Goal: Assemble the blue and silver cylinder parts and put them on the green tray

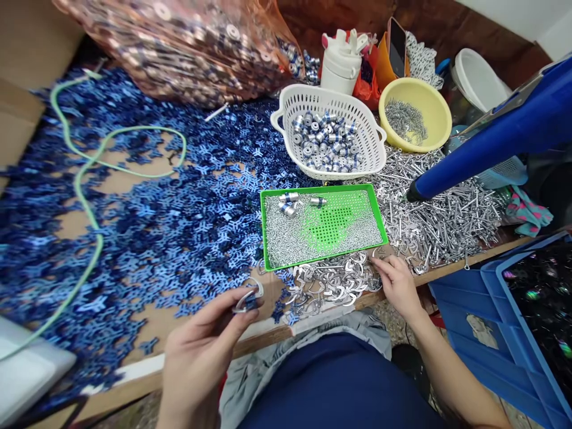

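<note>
Silver curved clip [248,296] pinched in the left hand [210,336]. The right hand [397,285] touches the clip pile [328,285] by the green tray [333,226]; grip cannot be told.

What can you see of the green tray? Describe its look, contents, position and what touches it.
The green tray is shallow, rectangular, plastic-looking, with a raised rim and perforated floor, lying flat near the front edge of the table. Tiny silvery bits cover most of its floor, leaving a bare middle patch; three silver-and-blue cylinders lie at back left. A white basket stands just behind, curved metal pieces pile against its front rim, and the right hand rests among them near its front right corner.
</note>
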Demonstrator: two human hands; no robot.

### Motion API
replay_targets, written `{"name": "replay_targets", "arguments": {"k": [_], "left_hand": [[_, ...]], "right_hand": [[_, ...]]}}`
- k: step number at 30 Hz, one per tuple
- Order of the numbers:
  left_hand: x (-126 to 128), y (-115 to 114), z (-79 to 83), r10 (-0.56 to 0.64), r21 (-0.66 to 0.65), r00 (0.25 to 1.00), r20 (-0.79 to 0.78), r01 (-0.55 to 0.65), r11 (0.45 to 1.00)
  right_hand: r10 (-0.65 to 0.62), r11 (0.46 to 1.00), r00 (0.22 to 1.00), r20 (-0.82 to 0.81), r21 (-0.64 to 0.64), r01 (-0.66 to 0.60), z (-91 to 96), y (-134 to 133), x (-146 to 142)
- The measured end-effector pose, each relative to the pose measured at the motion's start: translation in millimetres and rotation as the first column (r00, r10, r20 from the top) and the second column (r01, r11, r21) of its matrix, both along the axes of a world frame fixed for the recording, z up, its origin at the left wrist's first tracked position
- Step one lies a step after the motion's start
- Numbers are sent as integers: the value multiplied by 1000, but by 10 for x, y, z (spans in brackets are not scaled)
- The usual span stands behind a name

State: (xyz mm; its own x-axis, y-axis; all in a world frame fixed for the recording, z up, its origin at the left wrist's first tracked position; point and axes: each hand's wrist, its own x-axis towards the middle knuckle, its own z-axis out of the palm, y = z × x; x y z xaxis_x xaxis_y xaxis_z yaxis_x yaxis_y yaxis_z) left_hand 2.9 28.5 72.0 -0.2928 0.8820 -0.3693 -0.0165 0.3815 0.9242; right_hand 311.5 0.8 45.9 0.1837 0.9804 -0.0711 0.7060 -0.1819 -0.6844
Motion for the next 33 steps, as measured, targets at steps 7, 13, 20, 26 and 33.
{"name": "replay_targets", "arguments": {"k": [7,13,20,26,33], "left_hand": [[35,29,-12,-30,11,1000,9,30,999],[19,14,8,-85,39,996,-6,85,996],[-70,-33,-81,-80,59,997,11,80,995],[-20,28,-97,-146,91,988,50,141,986],[119,136,-143,-49,62,976,214,36,997]], "right_hand": [[-23,1000,912,-410,-3,24,256,71,-164],[103,995,833,-543,63,-82,296,651,-452],[154,986,965,-214,97,-136,175,1459,-558],[364,929,931,9,66,-364,118,1648,-808],[358,929,934,11,97,-357,145,1573,-748]]}}
